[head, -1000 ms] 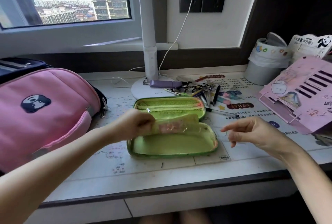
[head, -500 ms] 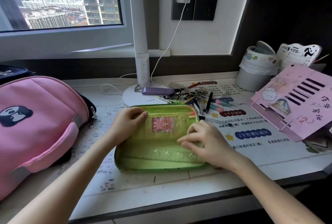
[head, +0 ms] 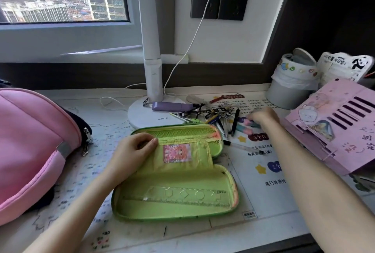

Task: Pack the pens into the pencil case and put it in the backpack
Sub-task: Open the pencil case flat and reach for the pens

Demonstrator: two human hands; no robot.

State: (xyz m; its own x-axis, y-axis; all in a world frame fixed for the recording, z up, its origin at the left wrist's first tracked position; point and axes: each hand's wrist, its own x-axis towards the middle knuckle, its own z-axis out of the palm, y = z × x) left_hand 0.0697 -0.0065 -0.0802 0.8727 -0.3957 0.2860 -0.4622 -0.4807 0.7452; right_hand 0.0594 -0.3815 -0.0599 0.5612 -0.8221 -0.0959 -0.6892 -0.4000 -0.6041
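Progress is early: we have the pencil case [head: 176,183] lying open on the table [head: 203,230], and only a clear ruler [head: 186,198] lies in its near tray; we see no pens inside. Pens [head: 235,122] sit heaped just behind the case's right end, beside the lamp base [head: 142,116]. Our left hand [head: 132,151] pinches the divider flap [head: 182,151] at its top-left corner, thumb and fingers together on it. Our right hand [head: 263,118] is over the heap, blurred; whether its fingers are clamped on anything we cannot tell. Left to do: load pens, zip case, put it in the backpack [head: 30,141], which lies at the left, opening not visible. Room: a pink stand [head: 334,126] crowds the right, the table's front edge runs near the case, and a bare strip separates case and backpack.
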